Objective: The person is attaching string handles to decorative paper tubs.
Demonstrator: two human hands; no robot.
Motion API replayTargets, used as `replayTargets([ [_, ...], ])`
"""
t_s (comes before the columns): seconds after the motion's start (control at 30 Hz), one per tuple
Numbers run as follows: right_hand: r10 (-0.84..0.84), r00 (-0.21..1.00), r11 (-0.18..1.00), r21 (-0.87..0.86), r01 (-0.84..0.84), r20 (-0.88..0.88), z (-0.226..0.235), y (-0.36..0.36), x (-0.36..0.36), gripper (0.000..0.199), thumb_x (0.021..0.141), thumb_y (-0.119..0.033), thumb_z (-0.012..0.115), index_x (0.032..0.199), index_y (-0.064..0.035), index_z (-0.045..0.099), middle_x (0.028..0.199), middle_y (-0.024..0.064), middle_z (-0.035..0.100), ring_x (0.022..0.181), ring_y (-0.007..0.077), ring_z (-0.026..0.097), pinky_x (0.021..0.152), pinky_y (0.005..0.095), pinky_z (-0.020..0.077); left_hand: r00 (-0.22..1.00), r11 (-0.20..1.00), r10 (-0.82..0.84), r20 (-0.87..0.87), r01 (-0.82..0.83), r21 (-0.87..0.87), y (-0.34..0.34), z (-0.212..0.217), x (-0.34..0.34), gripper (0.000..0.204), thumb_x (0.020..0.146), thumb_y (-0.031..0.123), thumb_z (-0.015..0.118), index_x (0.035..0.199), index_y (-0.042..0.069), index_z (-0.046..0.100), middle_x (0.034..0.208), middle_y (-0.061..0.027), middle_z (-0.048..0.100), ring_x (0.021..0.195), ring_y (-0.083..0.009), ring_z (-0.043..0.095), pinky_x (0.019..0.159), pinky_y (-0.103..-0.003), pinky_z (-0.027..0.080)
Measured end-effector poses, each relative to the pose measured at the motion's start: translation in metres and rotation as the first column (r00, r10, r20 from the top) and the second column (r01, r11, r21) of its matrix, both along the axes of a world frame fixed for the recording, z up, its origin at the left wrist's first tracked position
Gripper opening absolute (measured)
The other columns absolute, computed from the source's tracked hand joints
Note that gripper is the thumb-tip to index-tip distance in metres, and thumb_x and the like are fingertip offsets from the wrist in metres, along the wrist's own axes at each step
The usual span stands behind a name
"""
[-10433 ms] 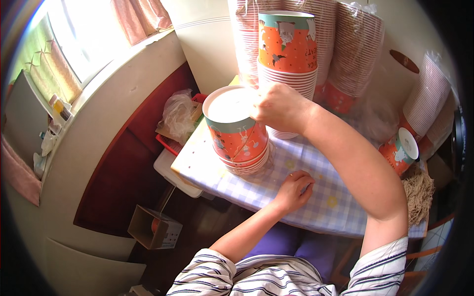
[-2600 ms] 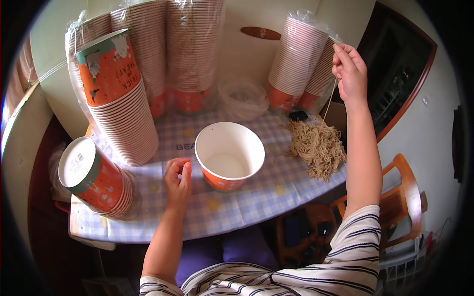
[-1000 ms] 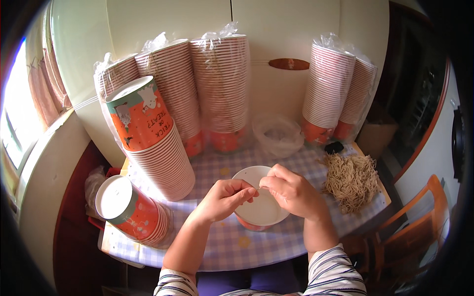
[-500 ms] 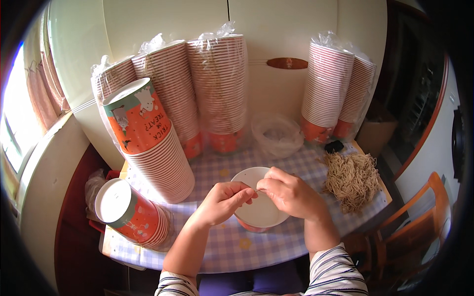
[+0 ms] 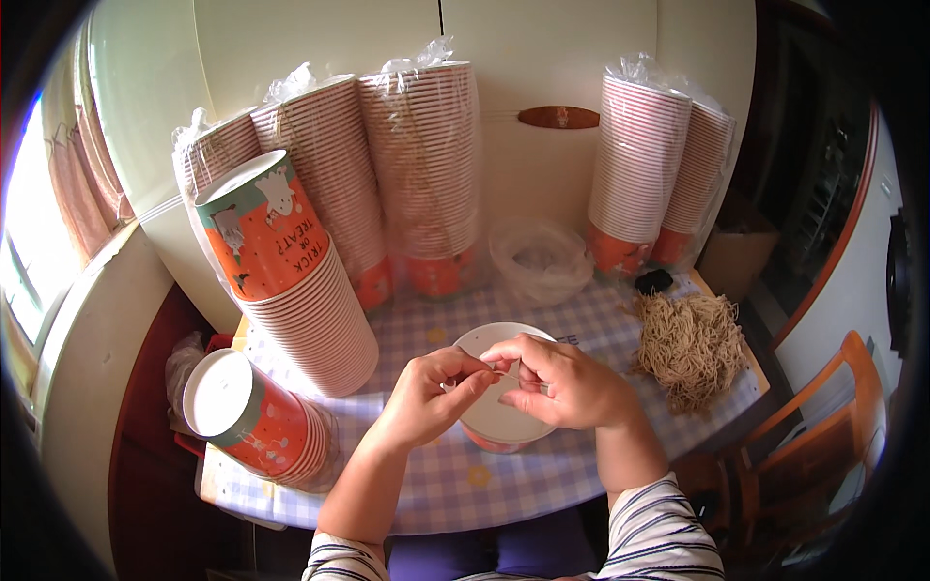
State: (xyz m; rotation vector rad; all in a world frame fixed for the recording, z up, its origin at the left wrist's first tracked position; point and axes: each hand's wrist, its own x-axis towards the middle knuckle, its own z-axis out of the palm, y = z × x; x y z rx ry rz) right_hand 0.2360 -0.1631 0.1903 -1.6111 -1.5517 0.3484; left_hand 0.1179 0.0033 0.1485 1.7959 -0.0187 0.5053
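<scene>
A white-lined paper bucket (image 5: 506,426) with an orange outside stands open end up on the table in front of me. Over its mouth, my left hand (image 5: 433,392) is closed, thumb and fingers pinching a thin pale cord (image 5: 503,375). A short pale bit shows beside the left fingers. My right hand (image 5: 572,384) is curled at the same cord from the other side, its thumb held lower over the bucket. Whether the cord passes through the bucket's wall is hidden by the fingers. To the right lies a tangled pile of beige cords (image 5: 690,353).
Nested orange buckets stand at left in a tall stack (image 5: 305,315) and a short stack (image 5: 257,416). Plastic-wrapped bucket stacks (image 5: 426,165) line the back, with more wrapped stacks (image 5: 639,165) at right. Between them sits a clear plastic bag (image 5: 541,261). A wooden chair (image 5: 823,426) is beyond the table's right edge.
My right hand has turned and its fingers have opened out somewhat, thumb now lower. More cord shows between the hands. The left hand has shifted slightly and keeps its pinch.
</scene>
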Motion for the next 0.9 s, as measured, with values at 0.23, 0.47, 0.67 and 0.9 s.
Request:
replayTargets([
  [0.23, -0.042, 0.985, 0.964, 0.266, -0.004, 0.168, -0.016, 0.007, 0.006, 0.020, 0.079, 0.002, 0.067, 0.096, -0.0017, 0.057, 0.088, 0.0102, 0.059, 0.076, 0.0257, 0.062, 0.067, 0.0346, 0.0528, 0.997, 0.971, 0.060, 0.041, -0.068, 0.231, -0.005, 0.009, -0.003, 0.012, 0.084, 0.009, 0.067, 0.090, -0.001, 0.070, 0.078, -0.0079, 0.064, 0.070, -0.0134, 0.059, 0.065, -0.027, 0.048],
  [0.47, -0.179, 0.940, 0.915, 0.400, 0.051, 0.291, -0.016, 0.007, 0.002, 0.018, 0.075, 0.002, 0.071, 0.089, -0.0032, 0.062, 0.086, 0.0074, 0.061, 0.075, 0.0237, 0.063, 0.064, 0.0329, 0.0519, 0.978, 0.960, 0.136, 0.158, -0.170, 0.223, -0.014, 0.012, -0.005, 0.009, 0.076, -0.002, 0.069, 0.085, -0.001, 0.071, 0.075, -0.0059, 0.063, 0.067, -0.0123, 0.060, 0.061, -0.025, 0.047],
  [0.67, -0.241, 0.885, 0.896, 0.441, 0.045, 0.399, -0.016, 0.007, 0.001, 0.021, 0.074, 0.000, 0.071, 0.090, -0.0045, 0.060, 0.086, 0.0072, 0.059, 0.076, 0.0255, 0.063, 0.066, 0.0352, 0.0536, 0.959, 0.939, 0.159, 0.234, -0.220, 0.263, -0.012, 0.012, -0.007, 0.011, 0.074, -0.004, 0.069, 0.084, -0.001, 0.072, 0.075, -0.0064, 0.063, 0.067, -0.0125, 0.061, 0.061, -0.024, 0.048],
  [0.9, -0.270, 0.836, 0.870, 0.493, -0.001, 0.478, -0.015, 0.006, -0.001, 0.026, 0.072, -0.002, 0.073, 0.094, -0.0055, 0.060, 0.088, 0.0068, 0.059, 0.077, 0.0263, 0.064, 0.065, 0.0356, 0.0548, 0.898, 0.860, 0.118, 0.423, -0.306, 0.408, -0.009, 0.012, -0.008, 0.011, 0.071, -0.005, 0.068, 0.082, -0.001, 0.069, 0.075, -0.0078, 0.062, 0.066, -0.0155, 0.060, 0.058, -0.026, 0.047],
])
